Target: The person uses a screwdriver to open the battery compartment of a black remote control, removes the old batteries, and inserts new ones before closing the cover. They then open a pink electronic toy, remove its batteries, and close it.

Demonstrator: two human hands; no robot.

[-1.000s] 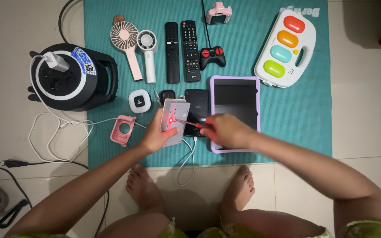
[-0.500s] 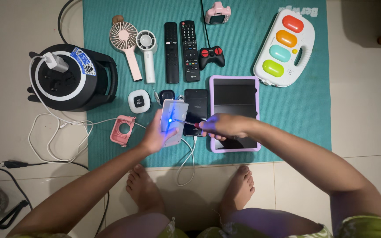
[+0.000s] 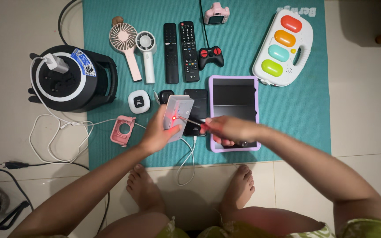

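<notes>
Gripping white box (image 3: 177, 115) in left hand (image 3: 157, 132), right hand (image 3: 226, 129) pressing screwdriver (image 3: 194, 122) in

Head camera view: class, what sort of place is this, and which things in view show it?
Probably a room in a home, with work done on the floor. A teal mat lies on pale floor tiles, the person's bare feet rest at its edge, and household remote controls lie on it.

Matt grey plastic box (image 3: 177, 115), glossy black phone (image 3: 196, 110), textured teal mat (image 3: 300, 105)
</notes>
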